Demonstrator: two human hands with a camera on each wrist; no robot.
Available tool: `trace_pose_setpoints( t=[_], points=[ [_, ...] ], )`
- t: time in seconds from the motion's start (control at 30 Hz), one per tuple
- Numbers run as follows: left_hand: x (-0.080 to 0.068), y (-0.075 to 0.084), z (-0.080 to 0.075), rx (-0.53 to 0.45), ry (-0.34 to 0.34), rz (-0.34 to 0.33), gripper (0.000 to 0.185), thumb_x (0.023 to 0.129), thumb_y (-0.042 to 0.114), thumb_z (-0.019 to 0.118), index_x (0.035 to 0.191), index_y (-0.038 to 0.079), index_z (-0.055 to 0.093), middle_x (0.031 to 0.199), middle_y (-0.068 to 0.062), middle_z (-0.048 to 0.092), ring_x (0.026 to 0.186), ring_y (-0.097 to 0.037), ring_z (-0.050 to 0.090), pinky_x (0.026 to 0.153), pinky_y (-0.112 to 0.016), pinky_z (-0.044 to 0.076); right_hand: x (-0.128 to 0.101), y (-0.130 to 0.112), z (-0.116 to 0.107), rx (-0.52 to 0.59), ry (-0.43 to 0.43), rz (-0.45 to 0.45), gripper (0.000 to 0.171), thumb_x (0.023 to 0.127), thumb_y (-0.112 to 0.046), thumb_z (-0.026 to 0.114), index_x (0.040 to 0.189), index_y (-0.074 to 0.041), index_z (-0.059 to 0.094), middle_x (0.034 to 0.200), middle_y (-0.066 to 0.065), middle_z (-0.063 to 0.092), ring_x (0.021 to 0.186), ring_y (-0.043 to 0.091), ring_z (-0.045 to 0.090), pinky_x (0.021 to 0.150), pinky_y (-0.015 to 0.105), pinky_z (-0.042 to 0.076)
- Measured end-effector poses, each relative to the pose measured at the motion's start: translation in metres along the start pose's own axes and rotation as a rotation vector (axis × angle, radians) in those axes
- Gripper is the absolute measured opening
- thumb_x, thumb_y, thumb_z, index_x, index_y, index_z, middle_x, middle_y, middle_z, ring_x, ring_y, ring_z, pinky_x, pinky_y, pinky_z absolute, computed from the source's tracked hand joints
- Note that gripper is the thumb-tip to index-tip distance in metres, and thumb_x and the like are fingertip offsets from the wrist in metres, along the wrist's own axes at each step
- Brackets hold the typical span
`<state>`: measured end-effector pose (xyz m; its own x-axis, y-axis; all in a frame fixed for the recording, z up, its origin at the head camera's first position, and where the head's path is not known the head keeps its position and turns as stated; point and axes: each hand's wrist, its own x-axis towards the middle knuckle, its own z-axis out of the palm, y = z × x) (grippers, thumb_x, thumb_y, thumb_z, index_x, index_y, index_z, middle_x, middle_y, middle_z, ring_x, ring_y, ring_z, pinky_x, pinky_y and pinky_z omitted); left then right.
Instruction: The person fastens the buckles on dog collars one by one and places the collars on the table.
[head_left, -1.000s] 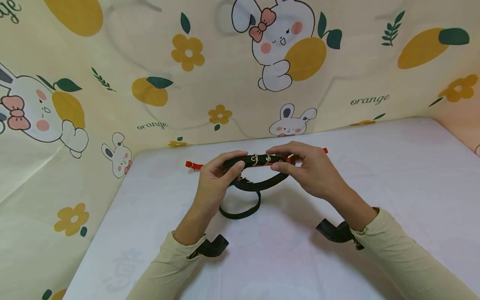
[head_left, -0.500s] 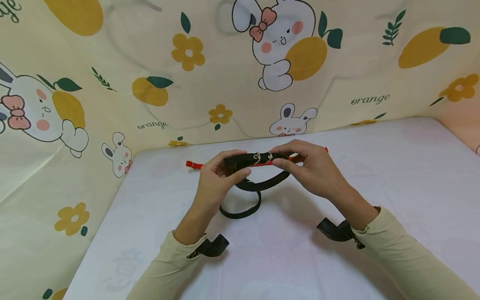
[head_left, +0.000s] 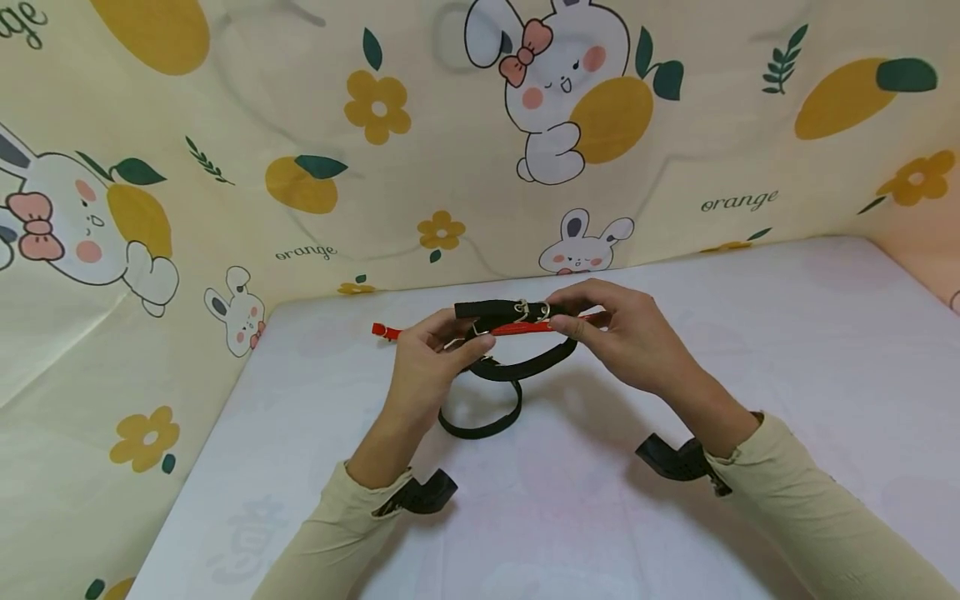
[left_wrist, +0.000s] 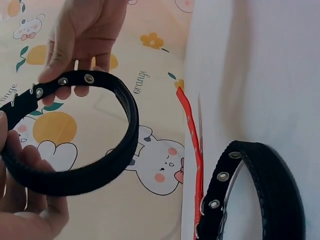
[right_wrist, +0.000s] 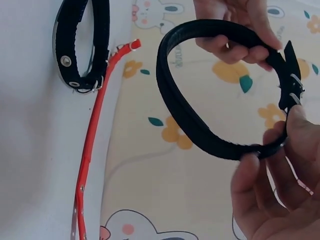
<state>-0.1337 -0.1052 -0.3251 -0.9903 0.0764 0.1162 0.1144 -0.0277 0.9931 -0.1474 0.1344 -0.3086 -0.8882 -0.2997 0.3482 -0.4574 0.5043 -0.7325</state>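
A black dog collar (head_left: 525,367), curved into a loop and held up over the table, has metal eyelets and a metal buckle. My left hand (head_left: 423,362) pinches its left side between thumb and fingers. On the right, my right hand (head_left: 637,342) grips the strap just beside the buckle, thumb in front. The free strap end (head_left: 480,309) sticks out to the left above my left fingers. In the right wrist view, the collar (right_wrist: 187,120) forms a wide ring, with my right hand (right_wrist: 280,190) at its lower right and my left hand (right_wrist: 240,25) at the top.
Another black collar (head_left: 480,432) lies looped on the white table (head_left: 570,517) below my hands. Behind them a red collar (head_left: 521,328) with metal holes is stretched lengthwise. A cloth backdrop (head_left: 480,167) printed with rabbits and oranges rises at the table's far edge.
My left fingers have come off the upper strap and sunk slightly to the lower part of the loop. The strap's free end now juts out to the left. The right hand barely moves.
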Motion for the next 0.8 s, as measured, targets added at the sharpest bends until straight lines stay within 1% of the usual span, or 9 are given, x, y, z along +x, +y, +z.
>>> trace_pose_setpoints(
  t=[0.13,0.2,0.27,0.37,0.47,0.63,0.73,0.8],
  points=[
    [0.000,0.001,0.000,-0.072,0.024,-0.037,0.032,0.087,-0.003,0.072,0.119,-0.002,0.066,0.095,0.007,0.071,0.095,-0.013,0.063,0.082,-0.021,0.056,0.001,0.003,0.000,-0.014,-0.067,0.036,0.023,0.094,-0.024,0.070,0.116,-0.018,0.071,0.110,-0.003,0.072,0.098,0.013,0.064,0.088,0.035,0.054],
    [0.000,0.002,0.001,-0.103,0.030,-0.051,0.031,0.088,-0.003,0.071,0.119,-0.003,0.065,0.097,0.006,0.071,0.094,-0.011,0.065,0.082,-0.021,0.055,0.001,0.004,-0.001,-0.023,-0.096,0.032,0.024,0.093,-0.023,0.071,0.116,-0.018,0.070,0.110,-0.003,0.070,0.099,0.014,0.065,0.090,0.038,0.053],
    [0.000,0.002,0.002,-0.117,0.034,-0.054,0.031,0.088,-0.004,0.071,0.118,-0.004,0.065,0.097,0.005,0.071,0.092,-0.011,0.066,0.082,-0.020,0.056,0.001,0.004,-0.001,-0.018,-0.118,0.009,0.028,0.091,-0.022,0.074,0.119,-0.018,0.068,0.114,-0.002,0.068,0.101,0.015,0.067,0.093,0.039,0.054],
    [-0.001,0.001,0.003,-0.092,0.021,-0.038,0.033,0.086,-0.004,0.073,0.117,-0.004,0.066,0.097,0.004,0.073,0.093,-0.011,0.066,0.081,-0.022,0.056,0.001,0.004,0.000,0.004,-0.134,-0.033,0.040,0.088,-0.024,0.077,0.126,-0.019,0.064,0.124,-0.002,0.064,0.109,0.018,0.066,0.097,0.040,0.053],
    [-0.002,-0.001,0.005,-0.040,-0.009,-0.033,0.033,0.084,-0.001,0.076,0.116,0.000,0.068,0.098,0.004,0.073,0.093,-0.012,0.068,0.081,-0.022,0.056,-0.001,0.001,0.000,0.029,-0.132,-0.055,0.047,0.087,-0.029,0.079,0.130,-0.021,0.062,0.131,-0.004,0.063,0.117,0.017,0.063,0.099,0.040,0.051],
    [-0.004,-0.004,0.008,0.015,-0.069,-0.018,0.033,0.083,0.003,0.079,0.115,0.004,0.071,0.097,0.002,0.074,0.090,-0.014,0.070,0.079,-0.025,0.058,-0.005,-0.005,0.003,0.054,-0.107,-0.056,0.040,0.088,-0.031,0.077,0.126,-0.026,0.064,0.126,-0.008,0.066,0.113,0.015,0.064,0.098,0.043,0.049],
    [-0.005,-0.006,0.010,0.023,-0.088,-0.003,0.033,0.082,0.002,0.079,0.114,0.002,0.072,0.096,0.000,0.074,0.090,-0.015,0.070,0.079,-0.027,0.059,-0.007,-0.008,0.006,0.080,-0.093,-0.060,0.036,0.090,-0.030,0.075,0.124,-0.027,0.066,0.121,-0.010,0.068,0.112,0.014,0.064,0.096,0.042,0.049],
    [-0.005,-0.008,0.011,0.033,-0.094,0.005,0.032,0.082,0.001,0.079,0.113,0.002,0.073,0.097,0.000,0.074,0.090,-0.015,0.069,0.078,-0.027,0.059,-0.007,-0.009,0.009,0.094,-0.084,-0.076,0.034,0.090,-0.028,0.075,0.124,-0.026,0.066,0.118,-0.008,0.069,0.111,0.015,0.064,0.094,0.040,0.050]
  ],
)
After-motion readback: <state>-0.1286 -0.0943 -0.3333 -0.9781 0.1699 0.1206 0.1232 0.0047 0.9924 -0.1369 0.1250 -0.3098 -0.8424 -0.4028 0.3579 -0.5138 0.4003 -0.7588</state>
